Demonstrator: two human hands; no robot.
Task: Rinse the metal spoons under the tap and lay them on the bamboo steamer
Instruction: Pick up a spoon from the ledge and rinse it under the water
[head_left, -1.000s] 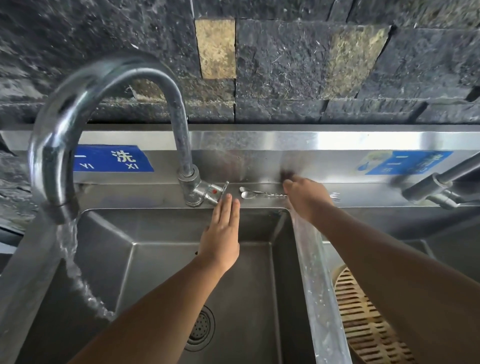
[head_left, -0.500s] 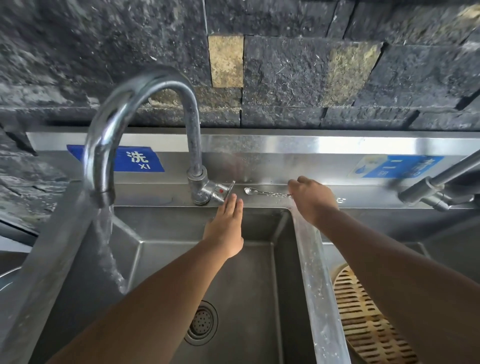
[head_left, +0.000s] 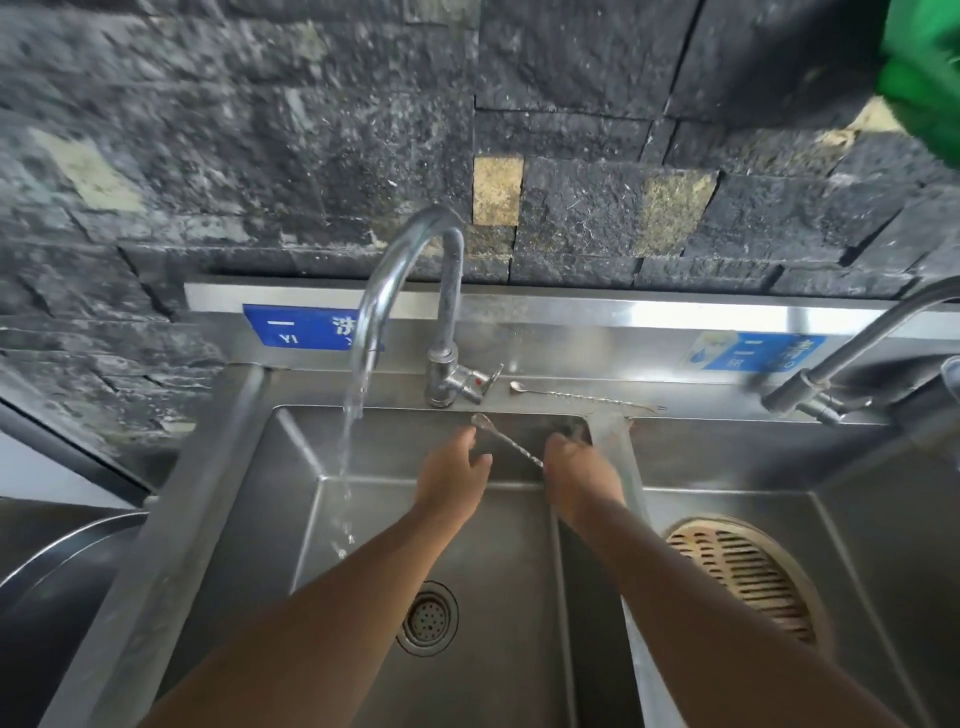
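My right hand (head_left: 579, 475) grips the twisted handle of a long thin metal spoon (head_left: 501, 437), held over the left basin with its bowl pointing up-left. My left hand (head_left: 453, 475) hovers just beside the spoon's bowl, fingers apart, holding nothing. A second long metal spoon (head_left: 576, 396) lies on the sink's back ledge, right of the tap handle. The curved tap (head_left: 410, 291) runs; its stream (head_left: 349, 447) falls left of both hands. The round bamboo steamer (head_left: 748, 574) sits in the right basin, partly hidden behind my right forearm.
The left basin has a drain strainer (head_left: 427, 618) at its bottom. A steel divider (head_left: 621, 467) separates the two basins. A second tap (head_left: 841, 364) reaches in from the right. A large steel pot rim (head_left: 52, 556) shows at the far left. Dark stone wall behind.
My right hand has lifted one spoon off the back ledge and drawn it over the left basin. My left hand has moved toward the spoon. The view has pulled back.
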